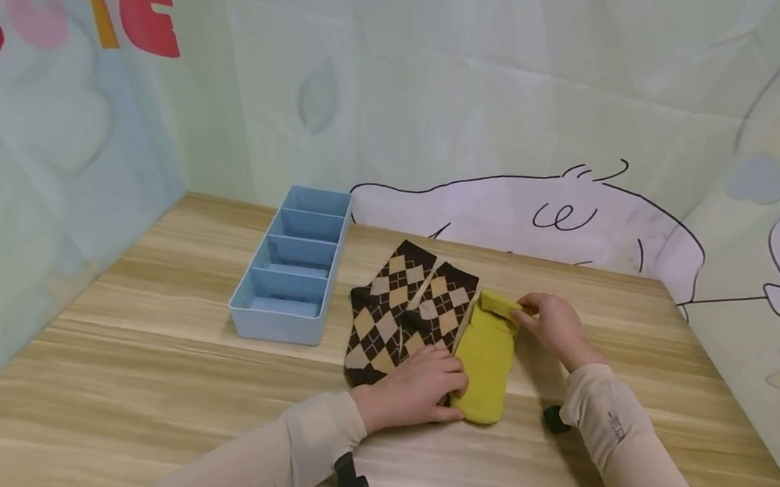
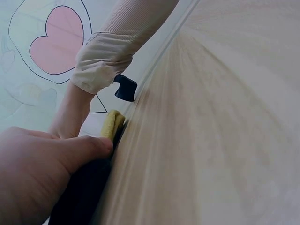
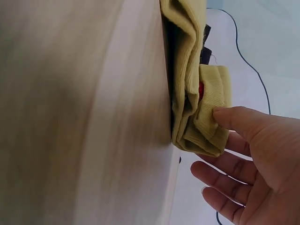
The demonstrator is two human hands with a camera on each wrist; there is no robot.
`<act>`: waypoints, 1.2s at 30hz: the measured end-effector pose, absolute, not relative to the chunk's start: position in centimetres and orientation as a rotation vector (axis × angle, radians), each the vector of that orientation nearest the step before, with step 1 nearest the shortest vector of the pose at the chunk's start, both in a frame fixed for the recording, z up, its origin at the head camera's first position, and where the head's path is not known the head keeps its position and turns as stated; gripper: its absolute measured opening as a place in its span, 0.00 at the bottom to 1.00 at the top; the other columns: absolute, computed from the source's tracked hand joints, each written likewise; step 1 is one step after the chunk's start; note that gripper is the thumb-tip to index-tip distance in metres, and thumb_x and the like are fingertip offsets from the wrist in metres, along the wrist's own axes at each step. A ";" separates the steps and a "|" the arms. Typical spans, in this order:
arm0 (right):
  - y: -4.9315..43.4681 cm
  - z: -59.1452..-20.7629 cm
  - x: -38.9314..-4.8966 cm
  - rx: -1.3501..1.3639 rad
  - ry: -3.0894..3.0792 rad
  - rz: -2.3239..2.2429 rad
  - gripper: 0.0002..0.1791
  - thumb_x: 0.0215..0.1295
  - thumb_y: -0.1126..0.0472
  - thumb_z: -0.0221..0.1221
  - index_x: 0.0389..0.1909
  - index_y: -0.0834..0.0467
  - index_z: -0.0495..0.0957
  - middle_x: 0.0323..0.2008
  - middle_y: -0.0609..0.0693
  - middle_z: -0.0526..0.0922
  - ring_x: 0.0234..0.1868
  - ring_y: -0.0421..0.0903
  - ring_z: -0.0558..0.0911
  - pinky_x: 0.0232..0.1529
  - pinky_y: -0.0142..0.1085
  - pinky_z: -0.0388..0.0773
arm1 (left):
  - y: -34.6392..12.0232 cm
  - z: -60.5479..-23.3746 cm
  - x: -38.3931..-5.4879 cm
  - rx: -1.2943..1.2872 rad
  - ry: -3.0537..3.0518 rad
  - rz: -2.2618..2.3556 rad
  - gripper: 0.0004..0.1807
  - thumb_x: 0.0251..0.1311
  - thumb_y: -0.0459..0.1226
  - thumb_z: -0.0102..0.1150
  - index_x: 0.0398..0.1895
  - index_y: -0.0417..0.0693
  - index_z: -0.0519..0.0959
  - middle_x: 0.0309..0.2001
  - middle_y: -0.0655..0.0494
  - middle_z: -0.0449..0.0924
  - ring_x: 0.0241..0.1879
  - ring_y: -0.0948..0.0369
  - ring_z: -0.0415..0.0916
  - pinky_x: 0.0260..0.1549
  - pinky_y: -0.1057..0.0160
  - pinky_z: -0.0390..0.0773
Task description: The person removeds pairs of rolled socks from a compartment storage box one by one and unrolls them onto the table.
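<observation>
A folded yellow sock [image 1: 483,369] lies on the table, its top end turned over into a short flap. At that flap my right hand [image 1: 552,325] pinches the cloth between thumb and fingers. The right wrist view shows the thumb [image 3: 239,119] on the turned-over cuff, a bit of red inside the fold. My left hand [image 1: 413,390] rests over the foot of a brown argyle sock [image 1: 451,298], its fingertips and thumb at the yellow sock's lower left edge. Another argyle sock [image 1: 380,319] lies flat to the left, partly overlapping its mate.
A light blue box [image 1: 285,304] with several compartments in a row stands left of the socks. Printed cloth walls [image 1: 442,110] close off the back and both sides of the wood-grain table [image 1: 166,379]. Black clips [image 1: 352,485] hang at both wrists.
</observation>
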State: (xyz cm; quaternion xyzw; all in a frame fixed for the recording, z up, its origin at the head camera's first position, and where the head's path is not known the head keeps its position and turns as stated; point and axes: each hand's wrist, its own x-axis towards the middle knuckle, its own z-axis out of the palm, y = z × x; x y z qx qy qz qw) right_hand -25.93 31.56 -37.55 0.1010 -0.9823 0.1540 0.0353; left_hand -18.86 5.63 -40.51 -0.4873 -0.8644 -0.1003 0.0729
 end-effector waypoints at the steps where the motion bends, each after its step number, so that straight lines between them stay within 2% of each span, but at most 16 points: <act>1: 31.6 -37.5 -26.0 0.303 -3.021 0.477 0.16 0.66 0.57 0.58 0.47 0.65 0.81 0.44 0.63 0.84 0.45 0.59 0.81 0.49 0.54 0.76 | 5.6 -40.5 -18.8 -1.463 -2.599 -0.301 0.13 0.57 0.55 0.61 0.34 0.59 0.77 0.39 0.66 0.77 0.44 0.66 0.71 0.51 0.66 0.69; 16: 31.8 -37.7 -26.9 0.247 -2.992 0.500 0.16 0.64 0.59 0.60 0.46 0.67 0.77 0.45 0.64 0.83 0.46 0.61 0.79 0.49 0.54 0.75 | 5.7 -40.8 -18.8 -1.459 -2.593 -0.306 0.13 0.56 0.55 0.62 0.33 0.59 0.77 0.39 0.67 0.77 0.43 0.66 0.70 0.50 0.67 0.70; 26: 31.6 -37.8 -27.2 0.261 -2.956 0.468 0.10 0.62 0.62 0.61 0.39 0.65 0.76 0.42 0.64 0.82 0.44 0.61 0.79 0.46 0.54 0.76 | 5.7 -40.6 -18.7 -1.464 -2.583 -0.297 0.13 0.56 0.55 0.62 0.32 0.59 0.77 0.38 0.67 0.77 0.42 0.66 0.70 0.50 0.67 0.70; 31: 31.4 -37.8 -27.4 0.300 -2.955 0.430 0.07 0.62 0.64 0.61 0.37 0.64 0.80 0.41 0.63 0.83 0.46 0.62 0.79 0.49 0.55 0.75 | 5.7 -40.6 -18.6 -1.463 -2.586 -0.299 0.13 0.56 0.55 0.62 0.32 0.59 0.77 0.38 0.67 0.77 0.42 0.67 0.70 0.50 0.67 0.70; 36: 31.4 -37.9 -27.6 0.313 -2.968 0.408 0.09 0.64 0.63 0.59 0.39 0.64 0.83 0.45 0.64 0.83 0.50 0.63 0.78 0.54 0.57 0.73 | 5.6 -40.6 -18.7 -1.461 -2.582 -0.309 0.13 0.56 0.55 0.62 0.32 0.59 0.76 0.38 0.67 0.77 0.43 0.67 0.71 0.51 0.67 0.70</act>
